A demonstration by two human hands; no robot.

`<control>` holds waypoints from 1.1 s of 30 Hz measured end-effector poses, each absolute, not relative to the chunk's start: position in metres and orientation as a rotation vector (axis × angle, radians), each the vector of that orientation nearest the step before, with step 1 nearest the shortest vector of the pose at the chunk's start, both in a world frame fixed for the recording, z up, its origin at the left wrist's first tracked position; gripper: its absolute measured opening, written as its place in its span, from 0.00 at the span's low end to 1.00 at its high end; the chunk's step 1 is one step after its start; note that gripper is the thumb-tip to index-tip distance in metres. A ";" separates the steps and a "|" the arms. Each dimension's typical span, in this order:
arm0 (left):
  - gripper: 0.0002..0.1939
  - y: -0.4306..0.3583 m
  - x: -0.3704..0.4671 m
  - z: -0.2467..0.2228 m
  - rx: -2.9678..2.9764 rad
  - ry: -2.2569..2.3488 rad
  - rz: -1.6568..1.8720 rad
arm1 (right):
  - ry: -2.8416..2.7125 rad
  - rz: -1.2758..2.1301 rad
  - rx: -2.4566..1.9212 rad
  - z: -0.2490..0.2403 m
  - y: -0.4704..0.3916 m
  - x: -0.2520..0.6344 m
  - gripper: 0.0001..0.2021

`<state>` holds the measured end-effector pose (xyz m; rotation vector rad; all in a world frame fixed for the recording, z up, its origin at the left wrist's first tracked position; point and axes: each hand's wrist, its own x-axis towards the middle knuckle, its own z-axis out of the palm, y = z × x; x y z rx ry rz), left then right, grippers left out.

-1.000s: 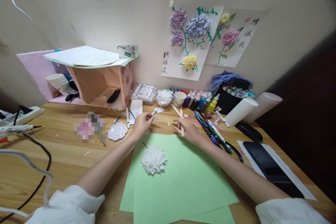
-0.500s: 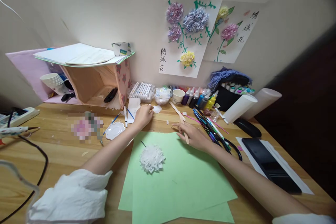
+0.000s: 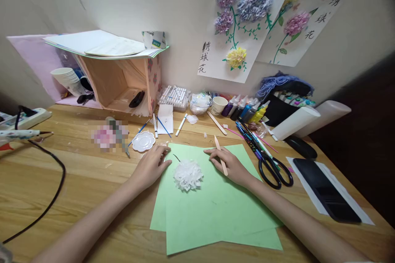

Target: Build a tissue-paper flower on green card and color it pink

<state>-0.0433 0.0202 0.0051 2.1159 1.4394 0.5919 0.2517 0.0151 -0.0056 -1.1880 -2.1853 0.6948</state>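
My left hand (image 3: 152, 165) rests at the upper left edge of the green paper (image 3: 228, 209), thumb and fingers apart, with nothing visible in it. Between the fingers of my right hand (image 3: 230, 163) is a flat wooden craft stick (image 3: 220, 154), slanting over the paper's upper right part. A round white ruffled paper flower (image 3: 188, 175) lies on the green paper between my hands, a thin dark line running from its upper left. Two or more green sheets overlap at angles. Just beyond my left hand sits a white scalloped palette (image 3: 143, 141).
Black-handled scissors (image 3: 271, 171) lie right of the paper among pens, near a phone (image 3: 327, 191). A marker (image 3: 181, 125), another wooden stick (image 3: 217, 123), a paper cup (image 3: 219, 106) and paint bottles stand or lie behind. A glue gun (image 3: 21, 135) with a black cord is at left.
My left hand has drawn back from the white scrap behind the paper to the paper's left edge. A marker now shows beside that scrap. My right hand keeps the craft stick; the view has shifted.
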 end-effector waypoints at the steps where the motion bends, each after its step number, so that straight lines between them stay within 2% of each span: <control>1: 0.12 0.021 -0.043 0.004 2.100 1.435 0.582 | -2.170 0.697 -1.196 -0.006 0.014 0.250 0.05; 5: 0.14 0.026 -0.042 0.001 2.088 1.496 0.582 | -1.933 0.825 -1.175 -0.005 0.005 0.242 0.12; 8: 0.15 0.028 -0.042 0.000 2.082 1.536 0.566 | -1.604 1.032 -1.120 -0.004 0.006 0.234 0.21; 10: 0.14 0.028 -0.042 -0.001 2.085 1.535 0.546 | -1.453 1.200 -1.098 -0.004 0.011 0.229 0.23; 18: 0.15 0.025 -0.045 -0.004 2.109 1.551 0.471 | -1.266 1.528 -1.075 -0.014 0.029 0.228 0.25; 33: 0.15 0.026 -0.044 -0.005 2.122 1.563 0.495 | -1.240 1.585 -1.055 -0.008 0.026 0.234 0.25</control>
